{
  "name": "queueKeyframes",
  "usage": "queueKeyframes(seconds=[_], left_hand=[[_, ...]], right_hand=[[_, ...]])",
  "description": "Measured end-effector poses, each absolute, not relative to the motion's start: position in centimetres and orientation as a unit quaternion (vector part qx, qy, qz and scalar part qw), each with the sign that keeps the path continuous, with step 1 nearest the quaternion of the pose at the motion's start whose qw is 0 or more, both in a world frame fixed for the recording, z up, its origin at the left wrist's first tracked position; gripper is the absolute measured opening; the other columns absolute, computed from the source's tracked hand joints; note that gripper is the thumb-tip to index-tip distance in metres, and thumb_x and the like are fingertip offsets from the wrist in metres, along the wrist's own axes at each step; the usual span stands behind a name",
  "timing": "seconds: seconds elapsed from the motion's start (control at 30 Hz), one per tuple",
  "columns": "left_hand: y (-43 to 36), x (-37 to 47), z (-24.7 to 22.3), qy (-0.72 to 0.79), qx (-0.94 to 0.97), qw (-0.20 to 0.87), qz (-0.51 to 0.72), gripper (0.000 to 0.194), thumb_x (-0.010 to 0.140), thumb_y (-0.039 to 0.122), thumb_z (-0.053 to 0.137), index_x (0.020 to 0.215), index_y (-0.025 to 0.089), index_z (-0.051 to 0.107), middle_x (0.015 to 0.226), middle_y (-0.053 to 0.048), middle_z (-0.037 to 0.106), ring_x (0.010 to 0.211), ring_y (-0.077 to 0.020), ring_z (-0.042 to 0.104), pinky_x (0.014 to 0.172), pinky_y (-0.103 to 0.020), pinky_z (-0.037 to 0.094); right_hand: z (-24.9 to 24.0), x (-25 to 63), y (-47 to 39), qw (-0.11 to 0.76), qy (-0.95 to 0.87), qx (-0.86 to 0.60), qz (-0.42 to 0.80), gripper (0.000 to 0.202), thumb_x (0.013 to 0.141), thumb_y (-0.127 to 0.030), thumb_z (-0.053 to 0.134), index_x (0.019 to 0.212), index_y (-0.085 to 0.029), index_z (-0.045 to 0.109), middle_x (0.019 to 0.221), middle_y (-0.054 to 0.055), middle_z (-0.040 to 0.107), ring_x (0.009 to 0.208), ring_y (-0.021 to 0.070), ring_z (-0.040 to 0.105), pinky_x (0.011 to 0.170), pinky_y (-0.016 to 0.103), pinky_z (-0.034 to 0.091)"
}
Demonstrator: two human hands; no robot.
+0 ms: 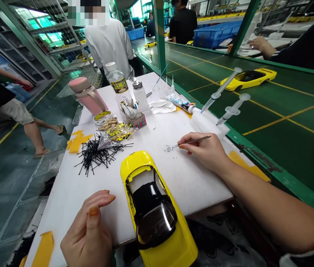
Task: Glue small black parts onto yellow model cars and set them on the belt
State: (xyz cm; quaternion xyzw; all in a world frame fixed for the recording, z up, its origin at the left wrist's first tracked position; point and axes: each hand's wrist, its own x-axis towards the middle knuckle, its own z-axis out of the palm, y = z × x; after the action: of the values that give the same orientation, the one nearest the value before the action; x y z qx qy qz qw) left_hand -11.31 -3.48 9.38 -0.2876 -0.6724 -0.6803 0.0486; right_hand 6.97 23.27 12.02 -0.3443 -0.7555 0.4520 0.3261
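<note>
My right hand grips thin metal tweezers. Their tips reach the edge of a little scatter of tiny black parts on the white tabletop; whether a part sits between the tips is too small to tell. My left hand hovers at the near left, fingers loosely bent and apart, holding nothing. Between both hands lies a yellow model car body with black inner parts and a dark windscreen, partly past the table's near edge. Neither hand touches it.
Left of the car lies a heap of black thin sticks. Behind it stand a pink flask, a labelled bottle and a pump bottle. Two syringes stand upright at right. A green conveyor carries another yellow car body. People stand nearby.
</note>
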Motion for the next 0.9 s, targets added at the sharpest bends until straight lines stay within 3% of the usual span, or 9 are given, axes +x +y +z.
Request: queueKeyframes(seconds=[0.9], left_hand=[[-3.99, -11.11, 9.43, -0.668, -0.305, 0.04, -0.678, 0.023, 0.102, 0.031, 0.069, 0.086, 0.02, 0.082, 0.093, -0.004, 0.078, 0.097, -0.0213, 0.073, 0.102, -0.038, 0.057]], right_hand=[[12.26, 7.02, 22.81, 0.316, -0.763, -0.359, 0.434, 0.017, 0.082, -0.033, 0.077, 0.084, -0.018, 0.083, 0.075, 0.004, 0.078, 0.056, 0.0159, 0.064, 0.06, 0.031, 0.047]])
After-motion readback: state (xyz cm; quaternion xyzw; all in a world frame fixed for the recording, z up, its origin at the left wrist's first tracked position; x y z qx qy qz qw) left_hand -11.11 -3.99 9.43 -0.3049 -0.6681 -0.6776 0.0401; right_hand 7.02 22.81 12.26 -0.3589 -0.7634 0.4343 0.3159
